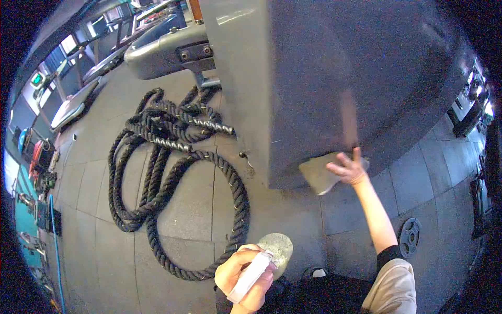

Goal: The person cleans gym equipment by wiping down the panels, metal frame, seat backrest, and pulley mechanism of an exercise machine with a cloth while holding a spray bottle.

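Observation:
My left hand (241, 275) is wrapped round a spray bottle with a white trigger head (253, 276) and a pale, see-through body (278, 248). It is held low in front of me, above the floor. Farther right, my right hand (349, 168) holds a greyish cloth (317, 172) against the lower part of a large dark panel (334, 78). Its fingers are partly spread over the cloth, and one corner of the cloth hangs down. The panel's reflection of the arm is blurred.
A thick black battle rope (240, 204) lies coiled on the tiled floor at left. Above it juts a padded machine part (167, 52). A weight plate (410, 236) is on the floor at right. Treadmills (78, 104) stand at far left.

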Demonstrator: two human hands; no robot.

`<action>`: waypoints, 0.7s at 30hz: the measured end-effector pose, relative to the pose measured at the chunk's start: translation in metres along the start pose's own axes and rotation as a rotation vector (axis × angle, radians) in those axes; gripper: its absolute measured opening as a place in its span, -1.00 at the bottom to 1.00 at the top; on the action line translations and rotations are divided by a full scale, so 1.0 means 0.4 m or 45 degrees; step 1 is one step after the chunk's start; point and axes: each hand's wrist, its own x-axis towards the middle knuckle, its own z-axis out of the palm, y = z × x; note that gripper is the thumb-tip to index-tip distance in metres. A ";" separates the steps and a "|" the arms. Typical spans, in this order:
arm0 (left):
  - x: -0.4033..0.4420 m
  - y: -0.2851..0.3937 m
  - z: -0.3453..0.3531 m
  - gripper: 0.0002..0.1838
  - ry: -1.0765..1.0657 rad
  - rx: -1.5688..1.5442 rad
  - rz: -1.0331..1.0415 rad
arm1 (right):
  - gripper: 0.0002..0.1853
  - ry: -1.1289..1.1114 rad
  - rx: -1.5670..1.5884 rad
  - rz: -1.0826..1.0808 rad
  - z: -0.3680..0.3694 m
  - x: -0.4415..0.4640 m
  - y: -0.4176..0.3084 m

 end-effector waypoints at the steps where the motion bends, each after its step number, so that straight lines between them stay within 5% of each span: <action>1: 0.003 0.008 0.004 -0.70 -0.003 -0.011 -0.057 | -0.42 0.028 0.007 0.073 -0.011 -0.028 0.031; 8: 0.014 -0.018 0.007 -0.70 -0.048 -0.017 -0.094 | -0.30 0.269 -0.096 0.492 -0.037 -0.230 0.203; 14: 0.014 -0.034 -0.020 -0.72 -0.073 -0.062 0.000 | -0.33 0.016 -0.464 1.132 -0.098 -0.274 0.227; 18: 0.008 -0.029 -0.026 -0.71 -0.083 -0.074 0.013 | -0.44 0.562 -0.029 2.007 -0.045 -0.412 0.255; 21: 0.011 -0.027 -0.023 -0.70 -0.091 -0.059 0.029 | -0.46 1.473 0.496 1.942 -0.057 -0.283 0.270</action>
